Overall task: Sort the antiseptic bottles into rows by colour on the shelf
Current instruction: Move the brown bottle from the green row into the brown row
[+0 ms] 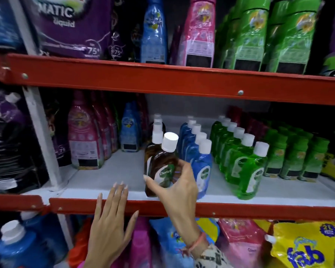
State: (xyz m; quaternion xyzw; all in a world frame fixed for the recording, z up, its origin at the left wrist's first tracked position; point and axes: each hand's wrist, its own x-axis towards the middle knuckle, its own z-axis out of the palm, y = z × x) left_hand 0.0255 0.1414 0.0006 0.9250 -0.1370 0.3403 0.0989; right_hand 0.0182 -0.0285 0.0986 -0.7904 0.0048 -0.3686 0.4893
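Note:
Three rows of white-capped antiseptic bottles run front to back on the middle shelf [108, 171]. The brown row [156, 136] is on the left, the blue row [193, 140] in the middle, the green row [238, 151] on the right. My right hand [179, 182] grips a tilted brown bottle [163, 167] at the front of the brown row, its base near the shelf's front edge. My left hand [109, 219] rests flat with fingers spread on the red front rail [240, 209], holding nothing.
Pink, blue and maroon refill pouches [85, 140] stand left of the rows, green pouches [298, 155] to the right. A red beam [143, 78] with more pouches on it runs overhead. A white upright post [41, 132] stands at left. Below lie a blue jug [14, 246] and a yellow pack [306, 246].

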